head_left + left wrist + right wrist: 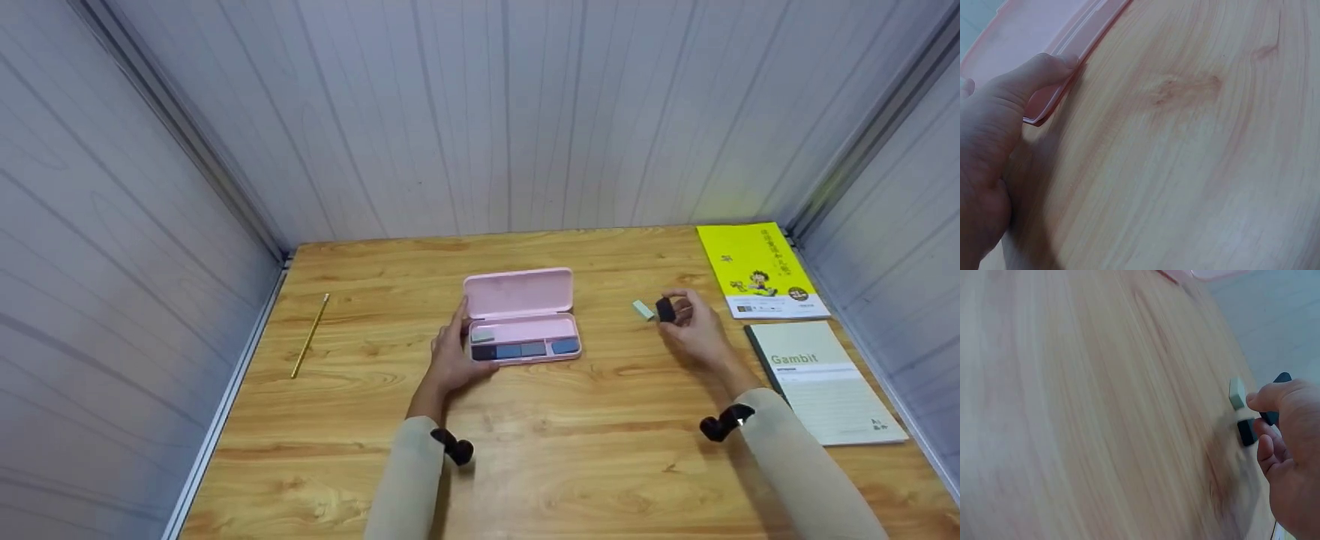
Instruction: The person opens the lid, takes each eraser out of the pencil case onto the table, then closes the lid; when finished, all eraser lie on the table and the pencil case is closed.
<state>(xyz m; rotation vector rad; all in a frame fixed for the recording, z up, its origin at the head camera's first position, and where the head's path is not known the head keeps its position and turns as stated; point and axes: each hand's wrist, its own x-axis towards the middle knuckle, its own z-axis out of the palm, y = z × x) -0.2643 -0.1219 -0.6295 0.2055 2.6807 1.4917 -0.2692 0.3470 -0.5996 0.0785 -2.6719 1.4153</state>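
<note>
- Left hand (456, 352) is steadying the open pink case (523, 318) at its left end. In the left wrist view the thumb (1039, 70) is pressed flat against the case's edge, so it's more bracing than gripping, with the fingers fairly straight.
- The case sits mid-surface (570, 450) with its lid tipped up at the back. The tray already holds a row of small blocks: a pale one at the left end, bluish ones along the front.
- Right hand (694, 326) is off to the right of the case, pinching a small dark block (664, 310) between thumb and fingers. The right wrist view looks like there's a second dark piece (1247, 431) right by the fingertips, but it's blurry and I can't tell if it's lifted or resting on the wood.
- A pale green block (643, 310) lies loose just left of that hand, close to it but not touching as far as I can see.
- To do this bit well, I'd say keep the pinch on the block's short sides so it doesn't twist, and don't knock the green one with the knuckles while lifting.
- Keep the left hand bracing the case, since a light case like that probably slides if anything gets pushed into the tray.
- Other stuff around: a pencil (310, 335) far left, a yellow book (757, 268) and a grey notebook (821, 379) on the right.
</note>
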